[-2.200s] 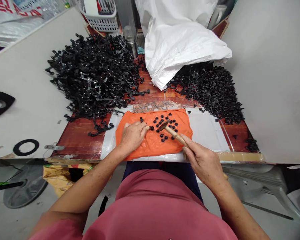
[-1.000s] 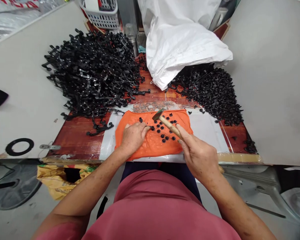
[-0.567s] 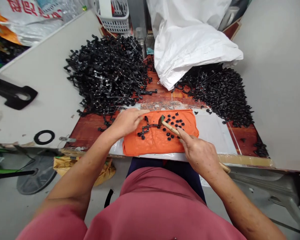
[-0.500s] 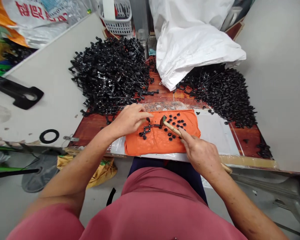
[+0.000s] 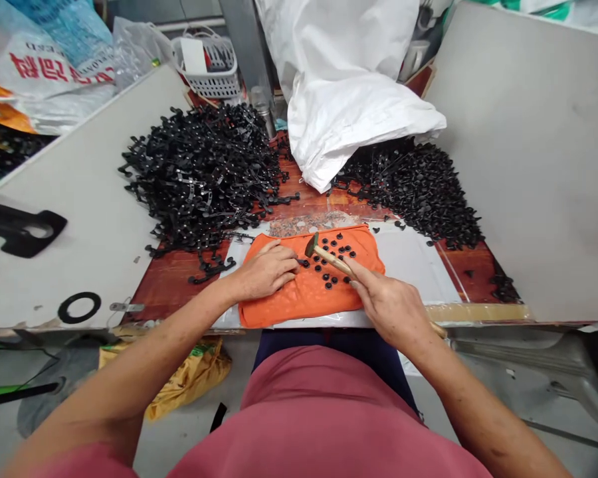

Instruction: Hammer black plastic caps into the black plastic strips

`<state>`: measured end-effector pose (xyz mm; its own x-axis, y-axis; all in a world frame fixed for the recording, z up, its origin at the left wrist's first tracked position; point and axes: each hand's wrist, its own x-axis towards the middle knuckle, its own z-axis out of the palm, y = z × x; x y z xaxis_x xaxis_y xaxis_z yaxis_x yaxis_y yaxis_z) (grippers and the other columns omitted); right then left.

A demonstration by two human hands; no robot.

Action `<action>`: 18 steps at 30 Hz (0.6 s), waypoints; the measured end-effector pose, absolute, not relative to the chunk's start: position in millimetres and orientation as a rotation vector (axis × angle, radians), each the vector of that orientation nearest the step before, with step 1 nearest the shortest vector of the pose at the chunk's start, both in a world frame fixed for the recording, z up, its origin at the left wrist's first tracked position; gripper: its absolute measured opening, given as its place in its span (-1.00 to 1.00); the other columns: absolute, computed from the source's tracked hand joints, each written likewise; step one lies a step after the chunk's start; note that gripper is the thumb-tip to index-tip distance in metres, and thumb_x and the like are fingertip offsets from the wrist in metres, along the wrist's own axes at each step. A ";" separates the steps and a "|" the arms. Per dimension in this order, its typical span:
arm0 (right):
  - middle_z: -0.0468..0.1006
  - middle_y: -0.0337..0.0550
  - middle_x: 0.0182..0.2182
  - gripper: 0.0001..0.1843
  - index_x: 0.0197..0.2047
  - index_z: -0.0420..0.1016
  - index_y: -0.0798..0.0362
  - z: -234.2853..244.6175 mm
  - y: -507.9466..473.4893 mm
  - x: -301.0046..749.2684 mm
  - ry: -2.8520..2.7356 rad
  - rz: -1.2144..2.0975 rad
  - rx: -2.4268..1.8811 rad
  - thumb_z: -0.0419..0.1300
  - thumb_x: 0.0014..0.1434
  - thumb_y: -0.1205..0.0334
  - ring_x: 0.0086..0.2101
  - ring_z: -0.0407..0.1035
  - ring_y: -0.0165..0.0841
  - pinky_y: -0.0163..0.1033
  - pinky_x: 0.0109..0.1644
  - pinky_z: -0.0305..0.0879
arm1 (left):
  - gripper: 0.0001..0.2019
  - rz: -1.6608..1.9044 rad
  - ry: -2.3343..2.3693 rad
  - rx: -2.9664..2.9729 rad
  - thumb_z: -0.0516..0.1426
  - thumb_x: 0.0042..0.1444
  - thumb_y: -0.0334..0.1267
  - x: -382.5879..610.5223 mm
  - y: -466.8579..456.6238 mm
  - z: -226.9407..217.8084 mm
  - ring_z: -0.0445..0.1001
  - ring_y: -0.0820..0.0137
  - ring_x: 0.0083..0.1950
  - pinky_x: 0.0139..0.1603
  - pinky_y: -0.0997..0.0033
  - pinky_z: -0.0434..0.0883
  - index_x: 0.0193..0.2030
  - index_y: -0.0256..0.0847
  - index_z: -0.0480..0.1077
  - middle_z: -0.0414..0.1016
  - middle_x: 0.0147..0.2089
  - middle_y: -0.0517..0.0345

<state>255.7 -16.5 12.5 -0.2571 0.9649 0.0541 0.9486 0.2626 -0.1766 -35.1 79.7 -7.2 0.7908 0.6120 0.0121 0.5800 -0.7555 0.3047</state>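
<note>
An orange cloth (image 5: 299, 299) lies at the near edge of the wooden table, dotted with several small black round pieces (image 5: 335, 256). My right hand (image 5: 389, 307) is closed round the wooden handle of a small hammer (image 5: 323, 253), whose head hangs just above the pieces. My left hand (image 5: 265, 272) rests on the cloth's left part, fingers pinched on a small black piece beside the hammer head. What exactly the fingers pinch is mostly hidden.
A large heap of black linked plastic parts (image 5: 204, 169) lies at back left, a second black heap (image 5: 418, 189) at back right. A white sack (image 5: 349, 113) lies between them. Grey boards (image 5: 523, 153) flank the table. A black ring (image 5: 78, 307) and a white basket (image 5: 206, 66) are at left.
My left hand had a linked black strip on the cloth half a second ago; the strip is gone from the cloth and the hand now pinches beside the hammer head. The hammer stays low over the pieces.
</note>
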 end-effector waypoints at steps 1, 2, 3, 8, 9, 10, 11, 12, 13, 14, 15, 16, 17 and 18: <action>0.71 -0.18 -0.15 -0.44 0.49 0.19 -0.19 12.8 -17.9 255.9 -2.355 0.167 -1.793 -0.02 0.49 0.19 -0.29 0.59 -0.29 -0.28 -0.30 0.36 | -0.76 0.168 0.933 2.694 0.01 0.39 -0.26 -35.4 78.2 -8.3 0.46 0.26 0.07 0.41 0.05 0.11 -0.07 -0.12 0.52 0.54 -0.01 0.03; 0.71 -0.18 -0.15 -0.44 0.50 0.19 -0.19 12.9 -19.2 255.2 -2.349 0.168 -1.773 -0.02 0.49 0.19 -0.29 0.59 -0.30 -0.28 -0.30 0.36 | -0.76 0.175 0.946 2.692 0.00 0.40 -0.25 -35.5 77.1 -9.2 0.45 0.25 0.09 0.41 0.05 0.12 -0.06 -0.13 0.51 0.54 0.02 0.02; 0.71 -0.17 -0.16 -0.44 0.50 0.19 -0.19 13.0 -20.2 253.6 -2.355 0.166 -1.762 -0.02 0.49 0.19 -0.28 0.58 -0.30 -0.29 -0.30 0.36 | -0.76 0.180 0.958 2.689 0.01 0.40 -0.24 -35.6 76.5 -9.8 0.45 0.24 0.09 0.40 0.04 0.13 -0.06 -0.13 0.51 0.54 0.03 0.01; 0.71 -0.15 -0.25 -0.47 0.46 0.26 -0.17 17.0 -19.1 239.3 -2.443 0.123 -1.885 0.01 0.48 0.19 -0.35 0.58 -0.30 -0.32 -0.38 0.33 | -0.77 0.219 0.957 2.658 0.01 0.40 -0.22 -36.9 76.0 -11.5 0.44 0.22 0.08 0.29 0.10 0.27 -0.08 -0.15 0.50 0.54 0.03 -0.01; 0.71 -0.15 -0.26 -0.47 0.46 0.27 -0.18 19.2 -18.6 237.8 -2.440 0.139 -1.892 0.02 0.48 0.19 -0.34 0.59 -0.30 -0.32 -0.36 0.34 | -0.77 0.235 0.955 2.650 0.01 0.39 -0.23 -37.0 75.4 -12.5 0.44 0.21 0.07 0.26 0.12 0.30 -0.09 -0.14 0.50 0.54 0.02 -0.02; 0.72 -0.16 -0.25 -0.47 0.46 0.27 -0.20 21.4 -18.6 237.6 -2.427 0.178 -1.873 0.02 0.48 0.20 -0.32 0.60 -0.31 -0.33 -0.33 0.36 | -0.77 0.250 0.956 2.645 0.01 0.39 -0.24 -36.7 74.6 -13.9 0.45 0.21 0.06 0.23 0.13 0.33 -0.09 -0.14 0.50 0.54 0.02 -0.02; 0.72 -0.18 -0.22 -0.47 0.46 0.27 -0.21 23.3 -19.1 239.0 -2.392 0.227 -1.843 0.02 0.47 0.21 -0.29 0.60 -0.32 -0.33 -0.28 0.39 | -0.77 0.261 0.956 2.647 0.00 0.38 -0.26 -35.9 73.8 -15.7 0.45 0.21 0.06 0.21 0.13 0.34 -0.10 -0.14 0.50 0.54 0.00 -0.03; 0.73 -0.19 -0.17 -0.46 0.46 0.26 -0.22 24.5 -20.4 242.0 -2.332 0.279 -1.816 0.02 0.47 0.22 -0.24 0.61 -0.33 -0.33 -0.22 0.42 | -0.77 0.269 0.958 2.657 0.00 0.36 -0.29 -34.6 73.0 -17.3 0.45 0.21 0.04 0.18 0.14 0.36 -0.11 -0.14 0.50 0.55 -0.02 -0.02; 0.73 -0.20 -0.11 -0.45 0.47 0.24 -0.21 24.5 -22.6 246.7 -2.254 0.328 -1.790 0.02 0.47 0.24 -0.20 0.62 -0.33 -0.32 -0.16 0.44 | -0.78 0.271 0.960 2.677 0.01 0.33 -0.32 -32.9 72.5 -18.3 0.45 0.21 0.02 0.15 0.14 0.38 -0.12 -0.15 0.50 0.55 -0.05 -0.02; 0.72 -0.20 -0.04 -0.44 0.47 0.24 -0.20 23.1 -25.7 252.9 -2.165 0.362 -1.773 0.03 0.47 0.25 -0.15 0.62 -0.33 -0.31 -0.10 0.45 | -0.78 0.278 0.963 2.705 0.01 0.30 -0.35 -31.4 72.8 -18.1 0.45 0.21 0.00 0.12 0.15 0.39 -0.14 -0.15 0.50 0.55 -0.08 -0.01; 0.70 -0.19 0.01 -0.44 0.48 0.24 -0.19 20.3 -29.6 260.5 -2.080 0.386 -1.764 0.03 0.47 0.25 -0.11 0.61 -0.32 -0.30 -0.05 0.46 | -0.78 0.289 0.965 2.743 0.02 0.26 -0.38 -30.5 74.2 -15.8 0.45 0.21 -0.03 0.10 0.14 0.39 -0.15 -0.15 0.49 0.54 -0.11 0.00; 0.68 -0.18 0.06 -0.44 0.48 0.24 -0.19 16.2 -34.2 269.3 -2.006 0.397 -1.767 0.03 0.46 0.25 -0.07 0.61 -0.31 -0.29 -0.01 0.46 | -0.78 0.303 0.966 2.793 0.03 0.23 -0.40 -31.0 77.3 -11.0 0.45 0.20 -0.04 0.10 0.13 0.39 -0.15 -0.14 0.49 0.54 -0.14 0.01; 0.67 -0.19 0.09 -0.44 0.48 0.25 -0.19 11.1 -39.2 278.9 -1.954 0.394 -1.778 0.03 0.46 0.24 -0.05 0.60 -0.30 -0.28 0.00 0.47 | -0.78 0.322 0.970 2.852 0.04 0.19 -0.40 -33.7 82.5 -3.2 0.45 0.19 -0.05 0.12 0.10 0.38 -0.16 -0.14 0.50 0.54 -0.15 0.01; 0.67 -0.19 0.08 -0.44 0.47 0.26 -0.20 5.3 -44.3 289.0 -1.925 0.399 -1.814 0.03 0.46 0.23 -0.06 0.61 -0.28 -0.27 -0.01 0.48 | -0.79 0.338 0.981 2.917 0.05 0.17 -0.40 -39.4 89.8 7.7 0.45 0.19 -0.05 0.15 0.06 0.36 -0.16 -0.13 0.49 0.53 -0.16 0.02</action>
